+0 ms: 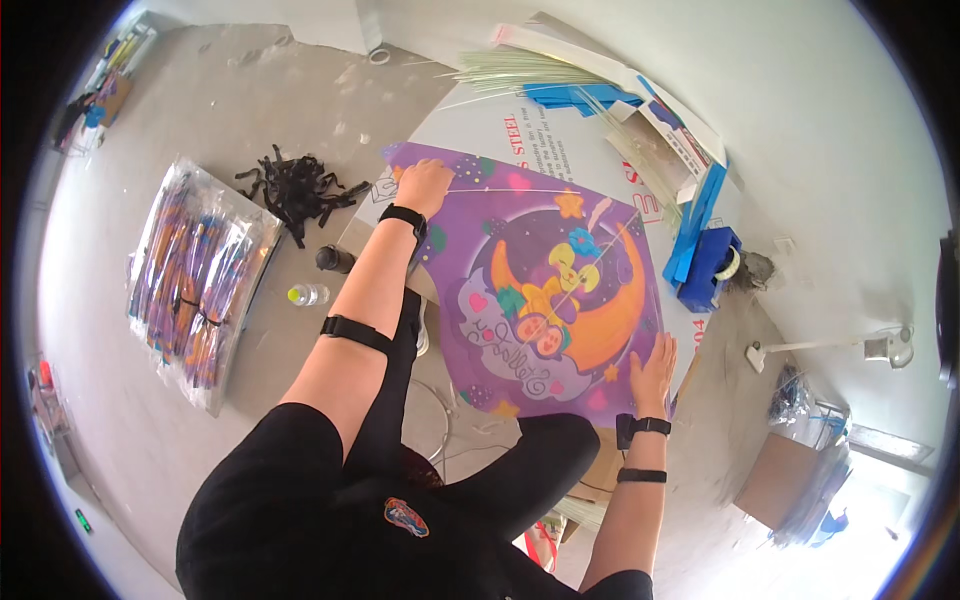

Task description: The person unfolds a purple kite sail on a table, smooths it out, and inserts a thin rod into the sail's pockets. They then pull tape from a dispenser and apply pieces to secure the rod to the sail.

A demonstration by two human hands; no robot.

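Note:
Spread over the table in front of me is a purple kite (470, 260), printed with an orange crescent moon and a yellow cartoon animal. Thin pale rods or lines run across its face. At the kite's upper left corner, my left hand (425, 187) has its fingers curled onto the edge, pinching the sheet. My right hand (653, 370) lies at the lower right edge with fingers stretched out, touching the kite. Both wrists wear black bands. Part of the kite's near edge hangs by my knee.
Bundled pale sticks (530, 70), blue strips (570, 97) and an open long box (665, 135) lie along the table's far side. A blue tape dispenser (710, 268) sits right. On the left floor are wrapped kites (195, 290), black straps (300, 188) and a bottle (312, 294).

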